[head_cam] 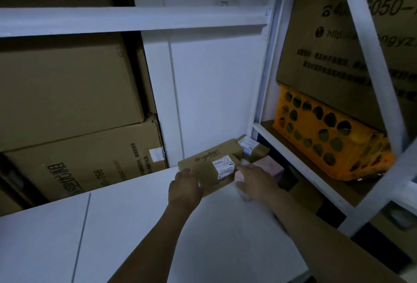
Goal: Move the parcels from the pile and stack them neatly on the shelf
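Both hands meet at the brown parcel (208, 161): the left hand (186, 187) holds its near left corner, fingers curled over the top, while the right hand (252, 183) sits at its right edge, too blurred to tell its grip. The parcel lies flat just ahead of the hands, near the far right corner of the white shelf (158, 226). Its long axis slants from near-left to far-right, toward a small labelled parcel (249, 145) behind it.
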